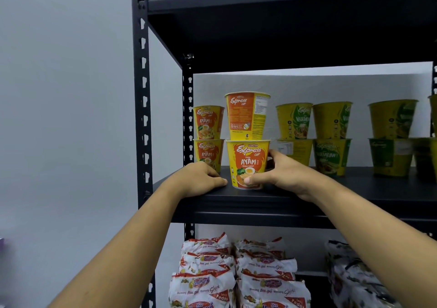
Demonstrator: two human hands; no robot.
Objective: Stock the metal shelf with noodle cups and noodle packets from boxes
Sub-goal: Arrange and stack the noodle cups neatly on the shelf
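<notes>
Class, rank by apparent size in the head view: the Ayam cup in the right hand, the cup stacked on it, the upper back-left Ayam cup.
1. held Ayam cup and stacked cup: alike, no ranking.
2. back-left Ayam cup, smallest, though farther back.

My right hand [287,175] hides fingers behind the front orange cup [248,156]. Far right of it, green cups [434,118] run off-frame.

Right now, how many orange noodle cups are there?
4: back upper cup on back lower cup, left; front upper cup on front lower cup, gripped by right hand. Others may hide.
</notes>
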